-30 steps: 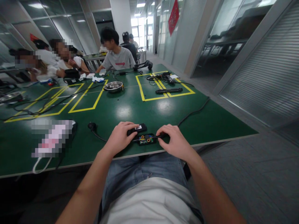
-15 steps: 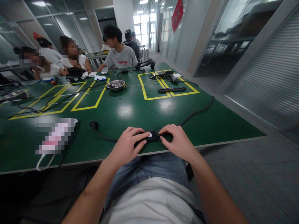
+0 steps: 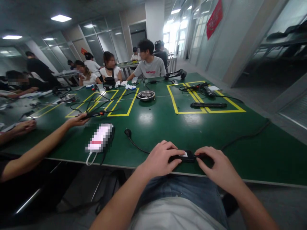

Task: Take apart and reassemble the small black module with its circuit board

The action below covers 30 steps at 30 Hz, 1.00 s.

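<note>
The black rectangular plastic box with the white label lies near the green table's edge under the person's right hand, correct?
Not quite: in the head view, the left hand is over the black rectangular plastic box, while the right hand is at the black cable. The box does lie near the edge of the green table.

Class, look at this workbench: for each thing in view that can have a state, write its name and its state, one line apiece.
Black case: closed, white label upward
Left hand: gripping the black case
Right hand: pinching the cable at the case's end
Plug: unplugged, lying on the table
Metal bowl: upright, things inside
Black bar: lying flat
Ceiling light: lit
</note>
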Available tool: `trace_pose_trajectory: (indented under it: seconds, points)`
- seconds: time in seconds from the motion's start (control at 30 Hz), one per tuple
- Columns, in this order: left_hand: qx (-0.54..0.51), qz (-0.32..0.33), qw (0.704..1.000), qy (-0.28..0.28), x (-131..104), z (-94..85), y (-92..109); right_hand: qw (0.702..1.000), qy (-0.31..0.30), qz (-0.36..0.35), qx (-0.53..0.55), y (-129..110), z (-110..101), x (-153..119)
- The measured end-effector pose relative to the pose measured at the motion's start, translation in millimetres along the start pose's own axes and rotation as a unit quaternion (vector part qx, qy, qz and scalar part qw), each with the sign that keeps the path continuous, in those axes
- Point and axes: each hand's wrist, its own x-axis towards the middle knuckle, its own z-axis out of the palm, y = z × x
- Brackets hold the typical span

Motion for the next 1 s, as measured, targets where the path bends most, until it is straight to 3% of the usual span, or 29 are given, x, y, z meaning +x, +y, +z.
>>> trace_pose_trajectory:
  seconds: [0.17, 0.3, 0.53, 0.77, 1.0]
  points:
    - [-0.013, -0.067, 0.993, 0.094, 7, 5.8, -3, 1.000, -0.004, 0.005, -0.009, 1, -2, -2]
    - [0.020, -0.137, 0.987, 0.078, 14, 8.2, -10, 1.000, -0.016, -0.007, -0.004, 2, -3, -3]
    - [0.046, -0.042, 0.995, 0.079, 0, 7.8, -7, 0.999, -0.021, -0.019, -0.021, 3, -3, -4]
    - [0.073, -0.041, 0.997, -0.005, -6, 6.9, 0, 0.999, -0.013, -0.036, -0.029, 3, -3, -5]
    - [0.050, -0.033, 0.998, 0.024, -5, 6.7, -6, 0.999, -0.004, -0.043, 0.020, 2, -5, -1]
